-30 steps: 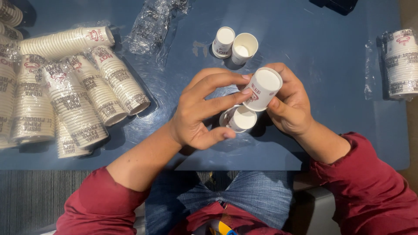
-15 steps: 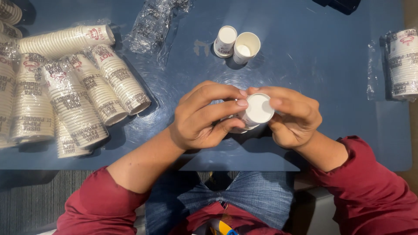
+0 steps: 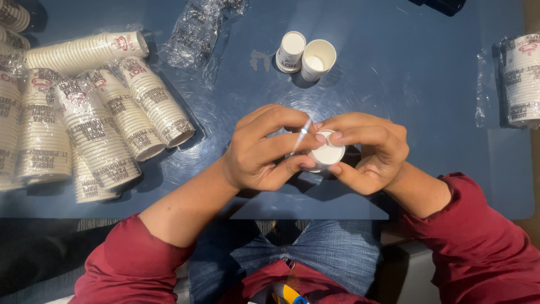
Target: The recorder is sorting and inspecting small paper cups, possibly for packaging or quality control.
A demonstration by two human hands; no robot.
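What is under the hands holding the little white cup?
Under the left hand and right hand, which hold the little white cup, lies the blue table. Whatever sits directly beneath the hands is covered.

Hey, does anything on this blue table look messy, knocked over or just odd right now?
Yes. An empty crumpled plastic wrapper lies loose at the far edge, and the wrapped cup stacks on the left lie on their sides, fanned unevenly. Of the two loose cups, one stands upside down.
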